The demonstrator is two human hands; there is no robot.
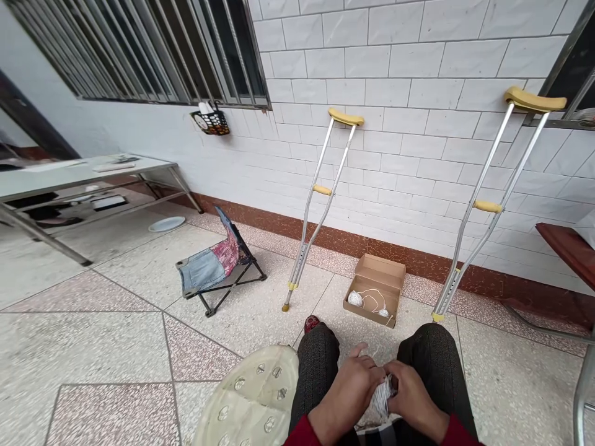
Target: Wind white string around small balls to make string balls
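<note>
Between my knees, a bundle of white yarn is held by both hands. My left hand has its fingers curled over the yarn's left side, with one finger sticking up. On the other side, my right hand grips the bundle with thumb and fingers, and the fingertips of the two hands meet at its top. Past my knees, an open cardboard box lies on the floor with its lid tipped back toward the wall. Inside it sit a white ball of yarn and a smaller white bit with loose strands.
Two crutches, a left one and a right one, lean on the tiled wall. A folding chair stands left, near a glass-topped table. A round pale stool top is beside my left leg. A metal-legged seat is right.
</note>
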